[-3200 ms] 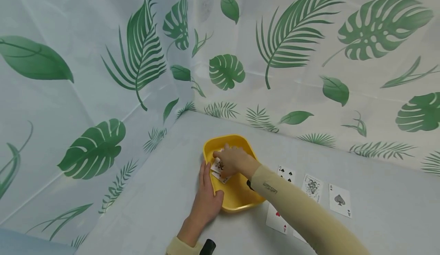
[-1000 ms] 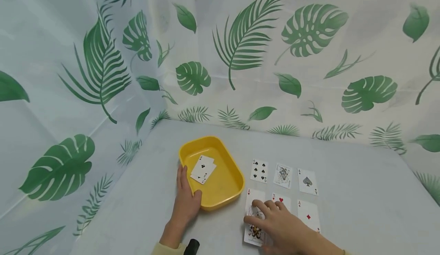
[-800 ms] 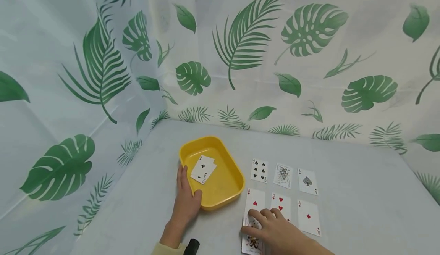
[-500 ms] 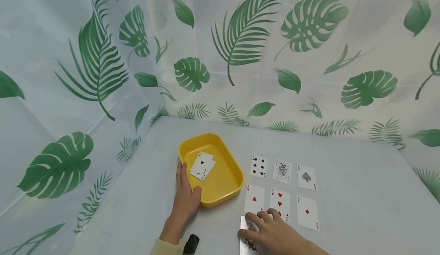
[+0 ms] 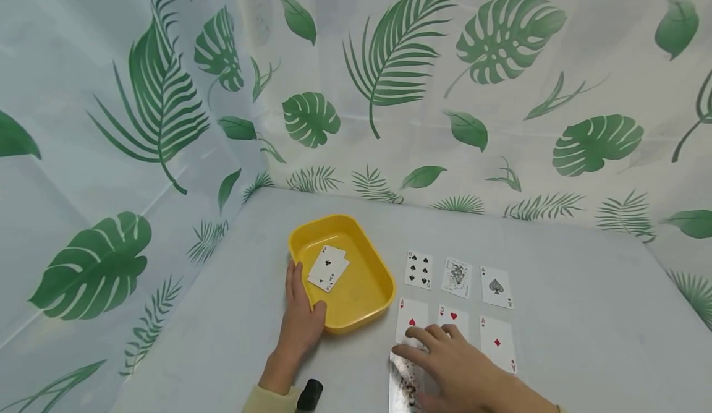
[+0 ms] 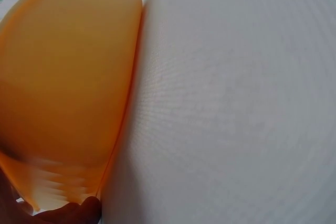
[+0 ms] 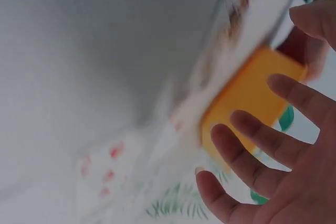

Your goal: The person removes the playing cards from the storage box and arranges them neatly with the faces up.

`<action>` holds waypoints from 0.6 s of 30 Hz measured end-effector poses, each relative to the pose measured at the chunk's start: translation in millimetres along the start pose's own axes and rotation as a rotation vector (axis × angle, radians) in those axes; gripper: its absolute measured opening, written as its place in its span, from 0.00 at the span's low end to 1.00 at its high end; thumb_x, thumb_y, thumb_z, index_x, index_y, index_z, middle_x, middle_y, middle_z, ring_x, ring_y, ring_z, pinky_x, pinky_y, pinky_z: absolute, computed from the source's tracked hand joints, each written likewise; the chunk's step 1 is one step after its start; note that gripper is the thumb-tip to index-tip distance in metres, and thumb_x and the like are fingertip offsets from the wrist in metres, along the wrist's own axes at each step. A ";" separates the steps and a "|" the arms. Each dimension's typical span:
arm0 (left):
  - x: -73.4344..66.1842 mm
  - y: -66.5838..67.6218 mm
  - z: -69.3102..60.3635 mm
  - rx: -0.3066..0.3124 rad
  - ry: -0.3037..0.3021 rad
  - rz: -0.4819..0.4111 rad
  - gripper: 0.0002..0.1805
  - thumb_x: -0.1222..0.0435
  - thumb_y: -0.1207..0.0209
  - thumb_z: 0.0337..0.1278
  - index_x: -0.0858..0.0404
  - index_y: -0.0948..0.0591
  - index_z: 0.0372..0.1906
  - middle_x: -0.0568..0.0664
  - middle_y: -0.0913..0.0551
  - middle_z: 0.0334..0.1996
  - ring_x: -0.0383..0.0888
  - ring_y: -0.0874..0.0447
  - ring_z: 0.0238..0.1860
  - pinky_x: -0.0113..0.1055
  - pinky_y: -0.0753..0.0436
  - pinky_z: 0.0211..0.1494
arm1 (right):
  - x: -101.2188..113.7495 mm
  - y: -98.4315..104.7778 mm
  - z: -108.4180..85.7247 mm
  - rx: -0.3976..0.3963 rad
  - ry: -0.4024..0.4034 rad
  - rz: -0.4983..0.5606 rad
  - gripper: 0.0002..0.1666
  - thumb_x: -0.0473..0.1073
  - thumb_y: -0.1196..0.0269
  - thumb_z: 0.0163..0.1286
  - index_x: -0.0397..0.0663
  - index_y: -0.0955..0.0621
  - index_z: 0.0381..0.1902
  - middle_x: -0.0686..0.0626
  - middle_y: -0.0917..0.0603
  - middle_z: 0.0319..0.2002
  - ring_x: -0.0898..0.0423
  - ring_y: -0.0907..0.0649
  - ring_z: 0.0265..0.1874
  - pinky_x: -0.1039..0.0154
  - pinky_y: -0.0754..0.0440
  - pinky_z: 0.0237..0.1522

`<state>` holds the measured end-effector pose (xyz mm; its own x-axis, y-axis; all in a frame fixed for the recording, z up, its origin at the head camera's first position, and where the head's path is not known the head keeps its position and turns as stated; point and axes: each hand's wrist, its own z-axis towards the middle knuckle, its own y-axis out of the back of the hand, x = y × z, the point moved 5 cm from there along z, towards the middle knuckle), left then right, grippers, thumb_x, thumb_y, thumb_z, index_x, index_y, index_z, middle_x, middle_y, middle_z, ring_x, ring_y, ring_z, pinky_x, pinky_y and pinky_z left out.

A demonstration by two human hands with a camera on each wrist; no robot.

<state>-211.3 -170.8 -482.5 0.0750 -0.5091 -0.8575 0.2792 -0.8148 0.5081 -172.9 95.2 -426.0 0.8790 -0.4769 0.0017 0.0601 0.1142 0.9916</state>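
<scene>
My left hand (image 5: 301,326) rests against the near left corner of the yellow tray (image 5: 364,321), fingers straight along its outer wall. Inside the tray lie an ace of clubs (image 5: 327,263) and another card partly beneath it. My right hand (image 5: 461,366) hovers with spread fingers over a shiny, figure-printed card (image 5: 402,381) at the table's near side. In the right wrist view that hand's fingers (image 7: 252,174) are apart, with nothing between them. The ace of hearts (image 5: 411,314) and three of hearts (image 5: 453,318) are partly hidden behind the hand.
A six of spades (image 5: 418,269), a joker (image 5: 457,277) and an ace of spades (image 5: 496,287) form the back row. The ace of diamonds (image 5: 497,344) lies right of my right hand. Leaf-printed curtains (image 5: 411,153) border the table's left and back.
My right hand has left the tray and come to the figure-printed card, which slid toward the near edge. Since half a second ago the hand has shifted slightly right, its fingers spread wider.
</scene>
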 end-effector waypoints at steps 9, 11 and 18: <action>-0.4 1.8 0.7 -0.001 -0.009 -0.011 0.48 0.72 0.50 0.55 0.61 0.57 0.81 0.51 0.65 0.81 0.56 0.40 0.67 0.50 0.31 0.59 | -52.1 49.8 41.3 -0.070 -0.155 0.026 0.34 0.55 0.31 0.63 0.55 0.23 0.65 0.47 0.21 0.57 0.46 0.21 0.52 0.39 0.25 0.53; -0.4 2.1 0.8 -0.006 -0.011 -0.010 0.49 0.72 0.49 0.54 0.61 0.56 0.81 0.51 0.65 0.81 0.56 0.40 0.68 0.51 0.31 0.60 | -59.4 55.4 53.0 -0.084 -0.158 0.021 0.34 0.55 0.31 0.63 0.54 0.23 0.65 0.47 0.21 0.56 0.46 0.21 0.51 0.40 0.24 0.53; -1.1 -0.6 -0.1 -0.018 -0.036 -0.004 0.49 0.72 0.49 0.53 0.63 0.55 0.81 0.54 0.63 0.81 0.55 0.44 0.71 0.53 0.34 0.65 | -62.1 60.3 98.0 -0.096 -0.128 0.014 0.36 0.56 0.31 0.63 0.53 0.23 0.66 0.45 0.21 0.56 0.46 0.22 0.49 0.44 0.23 0.50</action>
<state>-211.5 -169.8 -482.0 0.0397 -0.5153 -0.8561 0.2964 -0.8122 0.5025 -270.2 46.3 -353.6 0.8129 -0.5811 0.0382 0.0985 0.2018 0.9745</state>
